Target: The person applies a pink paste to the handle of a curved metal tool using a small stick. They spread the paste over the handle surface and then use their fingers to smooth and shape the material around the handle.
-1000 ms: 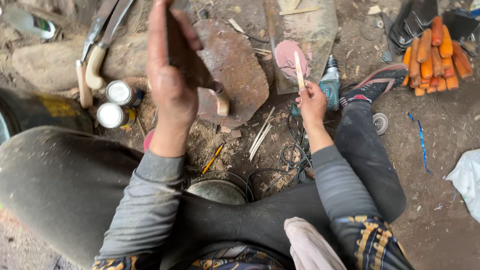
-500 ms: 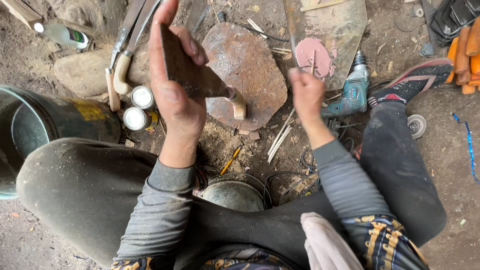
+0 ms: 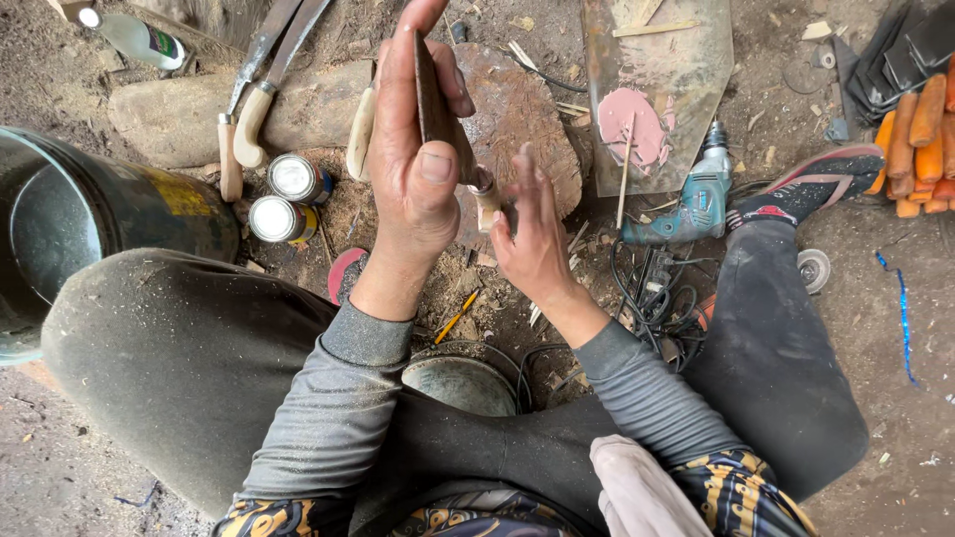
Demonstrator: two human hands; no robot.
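Left hand [image 3: 418, 169] clenched around a dark blade [image 3: 434, 94], held upright at 12 o'clock over the flat stone [image 3: 517, 119]. Right hand [image 3: 532, 234] at 3 o'clock of it, fingers touching the pale handle [image 3: 486, 194]; grip there half hidden, closure unclear. Blade tip cut off by fingers.

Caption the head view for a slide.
Seated person's left hand holds a blade upright while the right hand grips its handle.
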